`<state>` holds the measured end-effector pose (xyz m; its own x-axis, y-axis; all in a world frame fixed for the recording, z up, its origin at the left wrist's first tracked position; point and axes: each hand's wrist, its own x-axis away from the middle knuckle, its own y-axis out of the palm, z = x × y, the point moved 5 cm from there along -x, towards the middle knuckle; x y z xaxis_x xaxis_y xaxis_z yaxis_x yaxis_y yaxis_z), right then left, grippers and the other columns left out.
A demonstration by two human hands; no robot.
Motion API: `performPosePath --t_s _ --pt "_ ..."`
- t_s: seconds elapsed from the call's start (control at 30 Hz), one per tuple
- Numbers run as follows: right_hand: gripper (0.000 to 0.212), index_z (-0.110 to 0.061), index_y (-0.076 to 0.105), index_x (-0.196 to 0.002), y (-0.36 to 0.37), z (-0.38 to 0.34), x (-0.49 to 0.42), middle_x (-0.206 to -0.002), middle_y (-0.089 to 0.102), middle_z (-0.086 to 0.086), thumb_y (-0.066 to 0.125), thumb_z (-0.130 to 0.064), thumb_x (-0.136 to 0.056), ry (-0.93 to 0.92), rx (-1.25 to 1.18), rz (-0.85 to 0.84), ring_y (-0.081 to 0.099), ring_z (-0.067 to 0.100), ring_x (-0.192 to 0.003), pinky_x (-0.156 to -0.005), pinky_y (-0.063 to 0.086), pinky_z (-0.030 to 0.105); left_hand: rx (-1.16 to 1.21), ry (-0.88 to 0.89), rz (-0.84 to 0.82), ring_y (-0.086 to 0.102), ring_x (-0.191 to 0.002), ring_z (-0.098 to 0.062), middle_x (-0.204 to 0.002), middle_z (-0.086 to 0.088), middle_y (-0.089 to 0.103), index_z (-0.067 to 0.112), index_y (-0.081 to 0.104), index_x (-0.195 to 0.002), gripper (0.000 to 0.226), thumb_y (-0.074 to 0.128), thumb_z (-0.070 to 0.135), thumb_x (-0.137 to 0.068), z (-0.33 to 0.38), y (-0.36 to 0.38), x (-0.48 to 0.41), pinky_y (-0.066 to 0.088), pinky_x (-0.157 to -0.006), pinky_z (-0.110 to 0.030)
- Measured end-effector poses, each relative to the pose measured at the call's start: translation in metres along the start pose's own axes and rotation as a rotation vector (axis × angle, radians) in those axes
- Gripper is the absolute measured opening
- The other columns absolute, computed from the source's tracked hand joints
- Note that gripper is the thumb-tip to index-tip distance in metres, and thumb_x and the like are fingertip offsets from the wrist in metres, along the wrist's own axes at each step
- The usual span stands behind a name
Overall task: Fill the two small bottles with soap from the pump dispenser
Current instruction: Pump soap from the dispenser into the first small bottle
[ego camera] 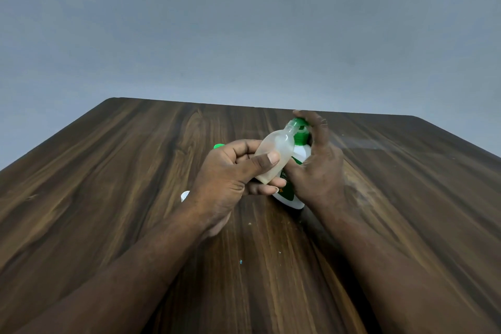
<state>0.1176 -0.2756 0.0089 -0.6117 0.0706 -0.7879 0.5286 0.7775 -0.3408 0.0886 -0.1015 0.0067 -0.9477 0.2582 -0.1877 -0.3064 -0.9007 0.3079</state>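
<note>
Left hand [233,171]: fingers and thumb curled round the small bottle [273,154], held tilted, mouth up at the green top of the pump dispenser [301,153].
Right hand [317,168]: fingers hooked over the pump top, thumb on its white body.
Where: right of centre on the bench [135,171].
Risk: a hard press might squirt soap past that narrow mouth.

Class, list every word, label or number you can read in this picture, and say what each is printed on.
"OR": white letters on the pump dispenser's green label. The rest is hidden by the left hand and too small to read.
Small bottle: no text visible.
</note>
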Motion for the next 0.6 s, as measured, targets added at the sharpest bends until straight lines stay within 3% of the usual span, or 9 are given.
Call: performPosePath --t_s 0.23,0.37,0.5,0.6 --pt "0.084 -0.033 0.045 -0.154 -0.0005 -0.0033 -0.0015 -0.101 0.065 -0.024 0.089 -0.022 -0.083 -0.003 0.011 -0.016 0.063 -0.013 -0.085 -0.069 0.041 0.0 0.024 0.027 0.01 0.079 -0.076 -0.025 -0.097 -0.025 0.079 -0.002 0.072 -0.116 0.042 0.077 0.024 -0.084 0.0034 0.0013 -0.0018 0.063 -0.061 -0.021" --pt "0.08 -0.031 0.047 -0.151 -0.0003 -0.0031 -0.0019 -0.097 0.068 -0.02 0.089 -0.02 -0.083 -0.012 0.005 -0.009 0.066 -0.001 -0.078 -0.064 0.042 0.004 0.028 0.026 0.002 0.08 -0.079 -0.027 -0.097 -0.025 0.079 -0.001 0.072 -0.117 0.041 0.076 0.025 -0.086 0.0029 0.0023 -0.0014 0.063 -0.061 -0.021" --pt "0.072 -0.03 0.052 -0.142 0.0006 -0.0035 -0.0012 -0.095 0.064 -0.026 0.088 -0.014 -0.082 -0.011 0.012 0.009 0.064 -0.01 -0.075 -0.063 0.041 0.002 0.008 0.007 0.0 0.08 -0.084 -0.031 -0.097 -0.022 0.079 0.0 0.071 -0.118 0.032 0.074 0.02 -0.094 -0.0008 0.0013 -0.001 0.062 -0.059 -0.021" --pt "0.073 -0.035 0.05 -0.142 0.0007 -0.0023 -0.0006 -0.093 0.065 -0.023 0.088 -0.017 -0.083 0.001 0.004 0.005 0.064 -0.006 -0.073 -0.061 0.042 0.004 0.003 0.002 -0.007 0.081 -0.088 -0.033 -0.098 -0.02 0.08 0.0 0.071 -0.119 0.032 0.073 0.02 -0.095 -0.0019 0.0018 -0.0007 0.063 -0.061 -0.022"
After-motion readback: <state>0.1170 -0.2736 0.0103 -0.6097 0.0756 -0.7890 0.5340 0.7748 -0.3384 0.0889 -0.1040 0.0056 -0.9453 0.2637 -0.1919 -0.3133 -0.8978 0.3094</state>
